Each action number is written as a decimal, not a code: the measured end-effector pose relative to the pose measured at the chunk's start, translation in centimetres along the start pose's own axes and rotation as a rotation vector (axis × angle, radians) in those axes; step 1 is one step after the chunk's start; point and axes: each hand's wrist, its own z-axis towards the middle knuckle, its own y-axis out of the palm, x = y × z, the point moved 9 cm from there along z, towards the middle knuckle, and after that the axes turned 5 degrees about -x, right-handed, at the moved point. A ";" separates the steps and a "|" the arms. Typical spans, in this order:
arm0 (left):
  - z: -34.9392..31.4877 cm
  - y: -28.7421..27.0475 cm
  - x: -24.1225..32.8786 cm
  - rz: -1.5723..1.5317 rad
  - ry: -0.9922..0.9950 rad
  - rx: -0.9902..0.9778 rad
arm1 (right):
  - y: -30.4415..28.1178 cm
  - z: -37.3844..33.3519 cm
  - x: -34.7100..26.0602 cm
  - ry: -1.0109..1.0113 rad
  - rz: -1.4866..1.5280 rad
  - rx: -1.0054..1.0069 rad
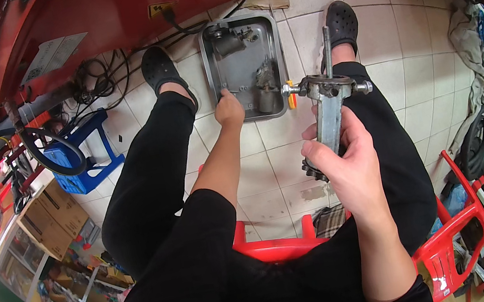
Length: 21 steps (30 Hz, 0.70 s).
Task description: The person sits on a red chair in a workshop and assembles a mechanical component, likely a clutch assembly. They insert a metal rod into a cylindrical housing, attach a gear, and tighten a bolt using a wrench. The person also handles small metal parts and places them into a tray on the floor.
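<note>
My right hand (342,162) grips a grey metal shaft assembly (329,103), held upright over my right thigh; it has a cross-pin head at the top and a small sprocket at its lower end. My left hand (228,109) reaches down to the near left rim of a grey metal tray (237,68) on the tiled floor between my feet. The fingers are curled at the tray's edge; what they hold is hidden. Inside the tray lie several dark metal parts (265,85).
I sit on a red plastic chair (456,229). A red machine body (120,10) looms at the top left with black cables below it. A blue stool (84,156) and cardboard boxes (50,217) stand at the left. A tyre (477,142) and rags lie at the right.
</note>
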 end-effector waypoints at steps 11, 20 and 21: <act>1.6 2.0 -2.1 -0.353 -0.150 0.112 | 0.5 -0.2 -0.2 0.004 0.039 -0.005; -0.5 0.1 1.6 -0.265 0.207 0.168 | 0.4 -0.2 -0.2 0.009 0.094 -0.006; -0.2 0.1 1.8 -0.253 0.221 0.181 | 0.5 -0.1 -0.2 -0.023 0.090 -0.004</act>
